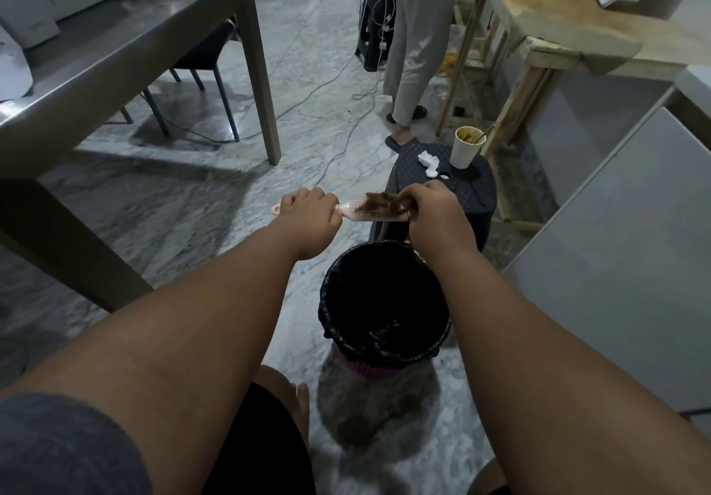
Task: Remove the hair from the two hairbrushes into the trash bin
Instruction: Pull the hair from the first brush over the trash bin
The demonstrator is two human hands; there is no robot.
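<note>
A pink hairbrush (356,212) lies sideways in the air just beyond the trash bin (384,356), a round bin lined with a black bag. My left hand (309,211) grips the brush's handle. A clump of brown hair (383,206) covers the bristles on the brush's right part. My right hand (434,206) pinches that hair at its right end. Only one hairbrush shows in the head view.
A dark plastic stool (467,186) behind the bin carries a paper cup (467,148) and crumpled tissue (429,161). A grey table (115,55) stands at left, a white cabinet (623,248) at right. A person's legs (411,51) and cables (338,148) are on the floor beyond.
</note>
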